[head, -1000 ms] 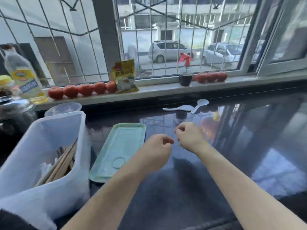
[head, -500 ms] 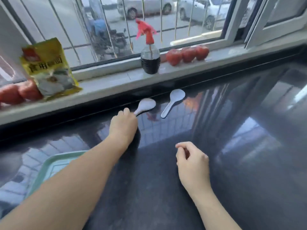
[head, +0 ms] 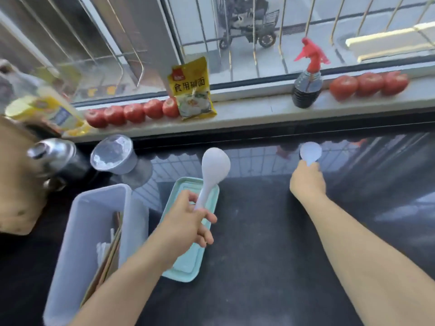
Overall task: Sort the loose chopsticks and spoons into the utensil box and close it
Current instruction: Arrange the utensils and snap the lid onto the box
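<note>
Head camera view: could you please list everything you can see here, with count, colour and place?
spoons: two, white, one in each hand
utensil box: one, pale, open, left, chopsticks inside
lid: one, mint green, beside the box
tomatoes: eight, red, on the sill
packet: one, yellow, on the sill
spray bottle: one, dark with red trigger, on the sill
counter: black
hands: left hand and right hand, each gripping a spoon

A glossy dark counter [head: 270, 243] runs beneath a barred window [head: 259, 31] in daylight.

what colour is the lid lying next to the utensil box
Pale mint green lid, seen best in the head view, beside the white utensil box.
</note>
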`<state>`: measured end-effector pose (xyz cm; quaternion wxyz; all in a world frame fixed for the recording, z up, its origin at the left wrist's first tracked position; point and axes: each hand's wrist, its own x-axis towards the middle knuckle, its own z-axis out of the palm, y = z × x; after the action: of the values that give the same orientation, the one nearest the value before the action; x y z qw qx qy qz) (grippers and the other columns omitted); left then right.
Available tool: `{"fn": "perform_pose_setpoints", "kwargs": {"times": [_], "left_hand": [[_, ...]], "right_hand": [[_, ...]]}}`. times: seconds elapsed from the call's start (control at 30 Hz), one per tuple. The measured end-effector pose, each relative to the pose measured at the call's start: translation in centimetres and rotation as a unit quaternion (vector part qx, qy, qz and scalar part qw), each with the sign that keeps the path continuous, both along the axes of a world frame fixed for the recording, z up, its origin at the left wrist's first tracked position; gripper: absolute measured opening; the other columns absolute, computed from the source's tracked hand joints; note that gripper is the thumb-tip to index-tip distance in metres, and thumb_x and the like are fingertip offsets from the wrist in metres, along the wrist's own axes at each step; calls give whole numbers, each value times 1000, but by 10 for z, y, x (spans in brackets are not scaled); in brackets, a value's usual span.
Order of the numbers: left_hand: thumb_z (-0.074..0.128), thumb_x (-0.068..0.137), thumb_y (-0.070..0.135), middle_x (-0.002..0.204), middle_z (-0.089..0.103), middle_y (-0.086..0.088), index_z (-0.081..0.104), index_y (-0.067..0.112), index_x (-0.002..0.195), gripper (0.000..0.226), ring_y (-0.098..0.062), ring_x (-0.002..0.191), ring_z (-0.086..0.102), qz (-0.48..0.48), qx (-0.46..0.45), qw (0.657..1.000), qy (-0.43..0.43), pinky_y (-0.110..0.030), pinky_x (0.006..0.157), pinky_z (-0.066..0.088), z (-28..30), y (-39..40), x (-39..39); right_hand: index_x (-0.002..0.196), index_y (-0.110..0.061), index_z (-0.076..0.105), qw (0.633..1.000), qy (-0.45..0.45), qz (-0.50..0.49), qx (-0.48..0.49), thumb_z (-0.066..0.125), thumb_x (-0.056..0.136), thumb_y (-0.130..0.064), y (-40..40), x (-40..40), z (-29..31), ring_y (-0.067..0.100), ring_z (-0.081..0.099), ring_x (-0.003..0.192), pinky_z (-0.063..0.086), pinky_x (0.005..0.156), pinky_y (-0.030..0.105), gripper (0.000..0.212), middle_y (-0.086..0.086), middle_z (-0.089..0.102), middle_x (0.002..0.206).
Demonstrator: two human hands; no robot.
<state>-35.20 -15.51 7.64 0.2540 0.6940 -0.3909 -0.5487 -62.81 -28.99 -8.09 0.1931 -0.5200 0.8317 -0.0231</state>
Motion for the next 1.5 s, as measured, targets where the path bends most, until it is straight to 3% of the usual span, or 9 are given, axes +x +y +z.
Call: {"fn": "perform_pose_setpoints", "kwargs": {"times": [0.13, 0.33, 0.47, 0.57, 0.87, 1.1, 1.17, 1.33, 1.5], "left_hand": [[37, 101, -9, 80, 60, -11, 54, 27, 114, 42, -20, 47, 52, 94, -23, 994, 56, -29, 47, 45, 22, 46, 88], [39, 107, 8, 60, 41, 1, 61, 10, 112, 22, -12, 48, 31, 207, -99, 967, 108, -27, 50, 25, 21, 77, 266], [40, 111, 27, 61, 36, 3, 65, 10, 113, 30, -11, 50, 27, 235, -78, 962, 113, -24, 44, 22, -2, 117, 358], [44, 109, 16, 63, 36, 2, 65, 3, 113, 25, -11, 50, 28, 248, -26, 962, 111, -22, 41, 23, -21, 147, 395], [44, 98, -3, 76, 48, -5, 63, 8, 110, 25, -16, 58, 42, 217, 25, 966, 142, -32, 55, 41, -8, 146, 408], [45, 96, -8, 77, 63, -16, 60, -2, 114, 24, -23, 59, 57, 43, 32, 976, 213, -37, 61, 54, 16, 125, 351], [45, 103, 5, 81, 70, -16, 64, 10, 117, 23, -23, 63, 65, -69, 26, 970, 232, -42, 67, 60, 17, 121, 316], [45, 104, 31, 123, 67, 12, 61, 37, 127, 28, -14, 110, 63, -224, -125, 962, -93, -38, 97, 51, 5, 106, 296], [46, 102, 28, 117, 60, 7, 54, 31, 124, 24, -14, 100, 60, -133, -94, 969, -187, -40, 88, 52, -13, 104, 343]], "right_hand": [[124, -4, 41, 997, -59, 32, -35, 48, 94, -1, 93, 76, 15, 41, 57, 86, 42, 69, 39, 31, 18, 53, 113], [127, -32, 38, 915, -329, -164, -166, 35, 99, -12, 184, 243, 117, 28, 57, 86, 47, 73, 42, 34, 5, 58, 103], [118, -37, 43, 933, -341, 1, -120, 38, 99, -9, 253, 368, 181, 21, 52, 66, 40, 60, 39, 34, -1, 54, 78], [121, -37, 44, 953, -288, 93, 5, 34, 101, -13, 258, 426, 176, 17, 54, 71, 40, 59, 35, 33, -5, 56, 89], [139, -16, 46, 976, -187, 91, 66, 38, 102, -24, 196, 488, 130, 35, 53, 120, 44, 101, 43, 39, 13, 56, 135], [101, -23, 64, 921, -388, -3, 13, 50, 103, -30, 238, 470, 174, 5, 62, 72, 46, 58, 16, 16, -4, 67, 89], [83, -18, 61, 922, -385, -25, -21, 55, 100, -31, 236, 466, 180, 8, 58, 62, 45, 55, 22, 22, -3, 63, 74], [69, -11, 42, 973, -170, -58, -143, 50, 99, -26, 218, 423, 180, 23, 44, 59, 35, 56, 38, 35, 3, 49, 63], [101, -15, 42, 987, -13, 133, 87, 41, 97, -11, 223, 424, 171, 27, 53, 78, 38, 62, 34, 6, 4, 54, 86]]}}
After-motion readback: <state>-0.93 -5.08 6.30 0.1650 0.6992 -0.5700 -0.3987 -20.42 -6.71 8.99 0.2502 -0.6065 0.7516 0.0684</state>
